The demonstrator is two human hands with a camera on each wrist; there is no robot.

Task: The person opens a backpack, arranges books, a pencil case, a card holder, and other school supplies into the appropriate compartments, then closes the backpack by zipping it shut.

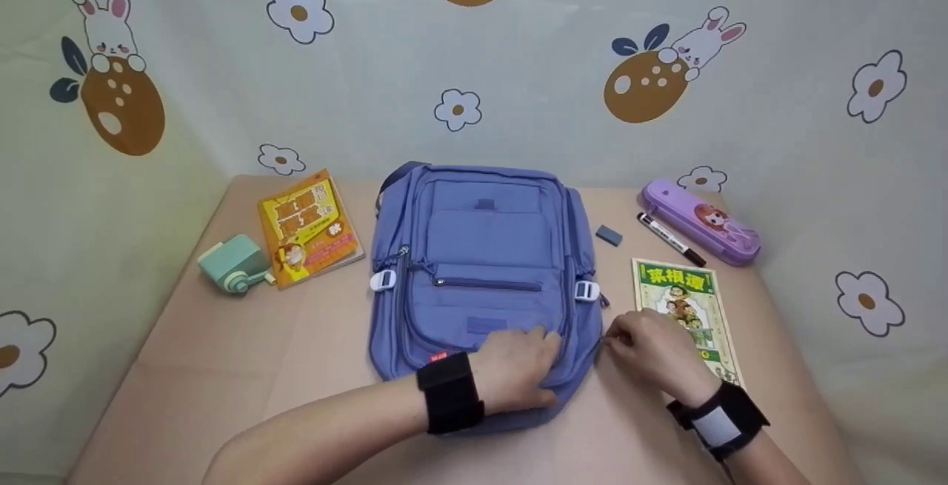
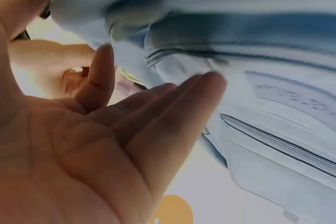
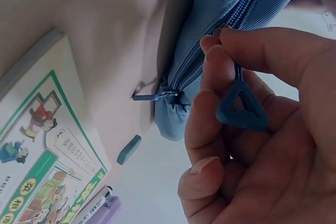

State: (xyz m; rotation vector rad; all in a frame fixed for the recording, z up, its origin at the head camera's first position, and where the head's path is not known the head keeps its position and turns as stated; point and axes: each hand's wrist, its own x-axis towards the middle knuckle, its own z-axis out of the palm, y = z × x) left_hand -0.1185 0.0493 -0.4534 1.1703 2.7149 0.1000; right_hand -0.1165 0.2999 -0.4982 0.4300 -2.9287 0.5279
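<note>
A blue backpack [image 1: 485, 241] lies front up in the middle of the table. At its right side my right hand [image 1: 652, 348] pinches a zipper pull [image 3: 244, 108] between thumb and forefinger; the triangular blue tab hangs by the palm in the right wrist view. A zipper track [image 3: 244, 3] runs along the bag's edge from there. My left hand [image 1: 515, 366] rests over the lower front of the backpack, fingers extended. In the left wrist view those fingers [image 2: 173, 129] reach straight across the bag's fabric.
Left of the bag lie an orange book [image 1: 307, 229] and a mint-green gadget with a crank [image 1: 233, 263]. On the right are a grey eraser [image 1: 609, 235], a black-capped marker [image 1: 670, 239], a purple pencil case [image 1: 700, 222] and a green-and-white book [image 1: 685, 296], partly under my right hand.
</note>
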